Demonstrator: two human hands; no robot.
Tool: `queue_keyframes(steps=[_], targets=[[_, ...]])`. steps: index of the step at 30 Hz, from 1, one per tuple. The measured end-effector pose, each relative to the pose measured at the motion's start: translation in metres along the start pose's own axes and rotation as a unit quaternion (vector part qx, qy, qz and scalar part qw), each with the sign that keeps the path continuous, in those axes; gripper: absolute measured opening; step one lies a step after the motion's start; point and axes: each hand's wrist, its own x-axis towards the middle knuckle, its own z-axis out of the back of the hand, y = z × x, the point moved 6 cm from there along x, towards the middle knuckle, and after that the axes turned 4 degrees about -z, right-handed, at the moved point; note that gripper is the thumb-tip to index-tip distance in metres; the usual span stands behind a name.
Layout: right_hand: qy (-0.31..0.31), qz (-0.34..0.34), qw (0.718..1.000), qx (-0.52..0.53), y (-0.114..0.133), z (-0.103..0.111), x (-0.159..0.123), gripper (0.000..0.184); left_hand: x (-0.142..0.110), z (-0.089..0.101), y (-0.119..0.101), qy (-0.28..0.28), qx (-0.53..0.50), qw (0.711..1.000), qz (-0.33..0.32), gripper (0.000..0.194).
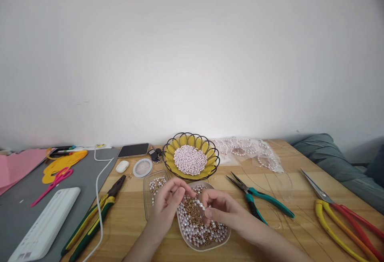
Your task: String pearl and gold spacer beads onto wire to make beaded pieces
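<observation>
My left hand (pixel 168 201) and my right hand (pixel 218 207) meet over a clear tray (pixel 228 236) full of white pearl beads and small gold beads. Both hands are pinched closed. A short strand of white pearl beads (pixel 196 203) runs between their fingertips. A second clear tray (pixel 147 198) with a few beads lies just left of my left hand. Behind the trays stands a yellow wire-rimmed bowl (pixel 210 154) heaped with pearl beads.
Teal-handled pliers (pixel 264 200) lie to the right, large yellow and red shears (pixel 339 214) farther right. Green-yellow pliers (pixel 93 218), a white cable (pixel 98 198), a thread spool (pixel 143 167), earbuds case (pixel 122 166), phone (pixel 133 150), pink scissors (pixel 52 184) and a white keyboard (pixel 45 224) sit left. Bagged bead strands (pixel 255 150) lie behind.
</observation>
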Motion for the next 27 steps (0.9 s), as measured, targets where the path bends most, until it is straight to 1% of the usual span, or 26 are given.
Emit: queue_keyframes(steps=[2, 5, 8, 11, 14, 16, 20, 24, 27], targets=[[-0.006, 0.011, 1.0, 0.007, 0.001, 0.001, -0.001, 0.031, 0.002, -0.003, 0.0, 0.022, 0.101, 0.994, -0.016, 0.027], [-0.022, 0.037, 0.999, 0.02, 0.005, 0.003, 0.0, 0.029, 0.002, -0.015, 0.003, 0.092, 0.244, 0.964, -0.039, 0.019], [-0.045, 0.055, 0.997, 0.038, 0.005, 0.007, 0.001, 0.03, -0.003, -0.028, 0.011, 0.163, 0.321, 0.932, -0.045, 0.013], [-0.059, 0.054, 0.996, 0.049, 0.001, 0.011, 0.002, 0.032, -0.007, -0.031, 0.019, 0.191, 0.373, 0.907, -0.041, 0.018], [-0.062, 0.053, 0.995, 0.051, -0.001, 0.012, 0.003, 0.033, -0.008, -0.031, 0.026, 0.212, 0.39, 0.894, -0.051, 0.023], [-0.061, 0.055, 0.996, 0.045, -0.001, 0.011, 0.003, 0.034, -0.007, -0.031, 0.03, 0.22, 0.389, 0.892, -0.06, 0.02], [-0.058, 0.054, 0.996, 0.04, 0.0, 0.01, 0.003, 0.034, -0.005, -0.031, 0.031, 0.222, 0.381, 0.895, -0.07, 0.014], [-0.057, 0.051, 0.996, 0.04, 0.0, 0.009, 0.003, 0.033, -0.004, -0.031, 0.027, 0.208, 0.381, 0.899, -0.065, 0.013], [-0.055, 0.051, 0.996, 0.043, -0.001, 0.01, 0.003, 0.035, -0.003, -0.029, 0.028, 0.203, 0.361, 0.907, -0.074, 0.014]])
